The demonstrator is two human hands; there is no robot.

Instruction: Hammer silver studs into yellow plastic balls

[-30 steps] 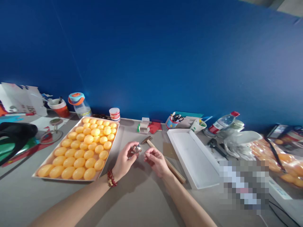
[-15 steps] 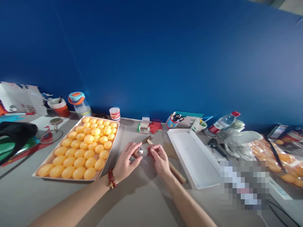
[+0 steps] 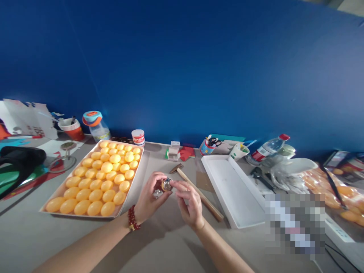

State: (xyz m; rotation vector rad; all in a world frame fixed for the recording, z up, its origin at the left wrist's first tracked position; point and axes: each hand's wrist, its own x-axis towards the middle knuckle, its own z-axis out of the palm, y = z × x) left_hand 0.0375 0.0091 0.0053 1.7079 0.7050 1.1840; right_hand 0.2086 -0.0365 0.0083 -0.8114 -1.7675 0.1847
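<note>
While the left hand (image 3: 150,194) is clamped on a silvery ball (image 3: 167,184) above the middle of the surface (image 3: 163,248), well in from its far edge, the right hand (image 3: 190,204) meets the ball with its fingertips; whether it grips anything cannot be told. A wooden-handled hammer (image 3: 209,203) lies beside the right hand, head toward the far edge.
</note>
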